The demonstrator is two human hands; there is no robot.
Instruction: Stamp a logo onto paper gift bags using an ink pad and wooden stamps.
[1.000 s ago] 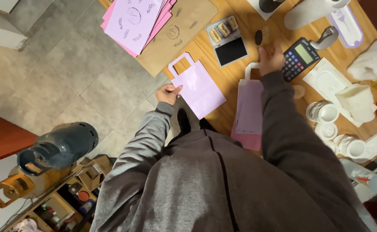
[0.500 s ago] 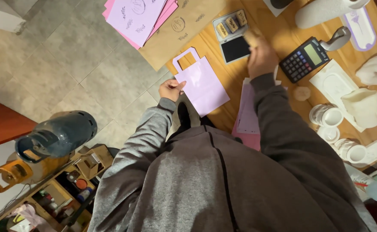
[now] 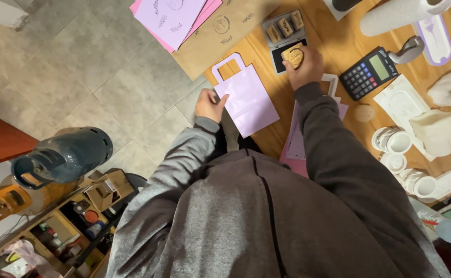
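Note:
My right hand grips a round wooden stamp and presses it onto a black ink pad on the wooden table. Just beyond the pad, a small tray holds other wooden stamps. My left hand rests on the near left edge of a flat lilac paper bag with a handle, pinning it at the table's edge. More lilac and pink bags lie under my right forearm.
A stack of pink and lilac bags lies on brown paper bags at the far left. A calculator, tape dispenser, paper roll and white cups crowd the right. A blue gas cylinder stands on the tiled floor.
My right hand moved from beside the calculator leftward to the ink pad, and now holds a wooden stamp on it. My left hand stayed on the lilac bag.

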